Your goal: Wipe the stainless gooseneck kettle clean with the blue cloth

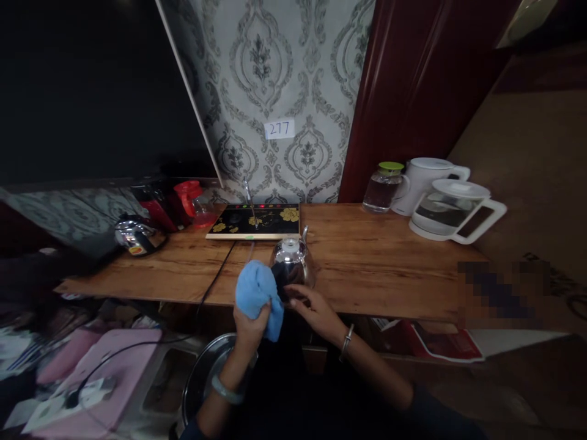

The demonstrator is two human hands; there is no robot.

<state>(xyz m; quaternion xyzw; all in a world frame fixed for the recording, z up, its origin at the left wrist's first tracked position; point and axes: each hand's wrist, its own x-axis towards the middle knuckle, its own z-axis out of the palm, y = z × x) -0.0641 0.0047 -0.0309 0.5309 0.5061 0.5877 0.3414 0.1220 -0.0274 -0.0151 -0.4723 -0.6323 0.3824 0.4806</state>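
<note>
A bunched blue cloth (257, 292) is gripped in my left hand (251, 330), closed around its lower part. The cloth is in front of the left side of a shiny metal kettle (293, 260), which stands upright near the table's front edge, its spout pointing away to the right. The kettle's black handle (279, 278) faces me, partly covered by the cloth. My right hand (316, 308) is at the handle's lower end, fingers stretched out and apart from the thumb. Whether its fingertips touch the handle I cannot tell.
Behind the kettle lies a black flowered tea stove (257, 221) with an upright metal tap. A second metal kettle (135, 235) and a red-lidded jug (198, 205) stand left. Clear jugs (383, 189) and a white kettle (415, 183) stand right. A cable (215, 278) hangs over the table edge.
</note>
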